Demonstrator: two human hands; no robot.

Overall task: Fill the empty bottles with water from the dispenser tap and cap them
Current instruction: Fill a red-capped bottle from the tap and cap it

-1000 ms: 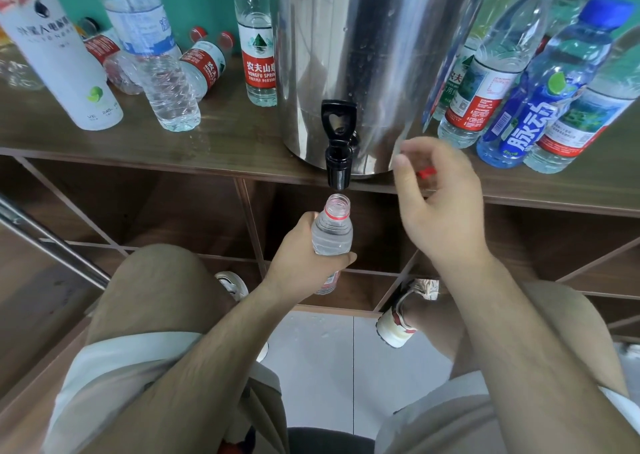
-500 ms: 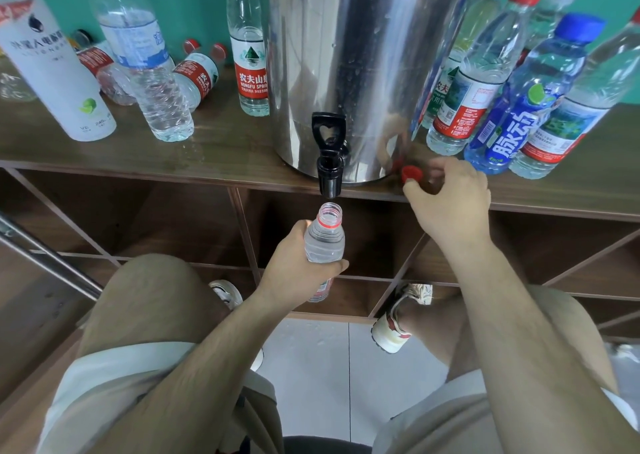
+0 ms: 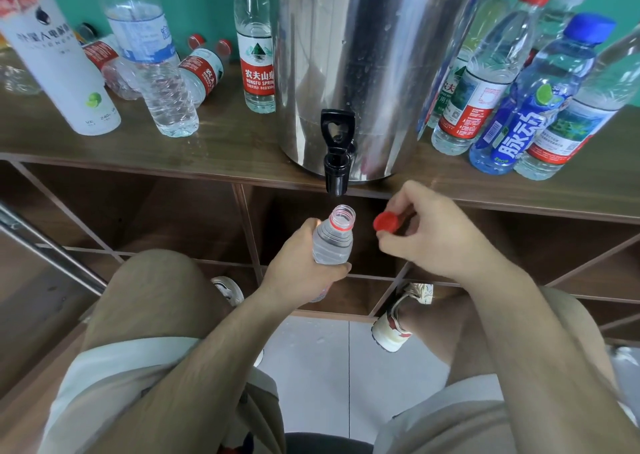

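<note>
Lifted from the worktop (image 3: 225,148) since the earlier frame, the red cap (image 3: 385,222) is pinched by the right grip (image 3: 440,235), just right of the open bottle (image 3: 334,238) at frame centre; the left grip (image 3: 301,266) curls round that bottle, below the black tap (image 3: 336,152) of the steel dispenser (image 3: 363,55)

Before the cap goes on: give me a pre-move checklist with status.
1. Left hand grips the bottle, upright: ok.
2. Bottle mouth bare, nothing on it: ok.
3. Right hand pinches the red cap: ok.
4. No stream from the tap: ok.
5. Red cap centred over the mouth: not ok, it sits beside the neck, on the right hand's side.
6. Fill level: cannot tell; the left hand hides the lower body.
</note>
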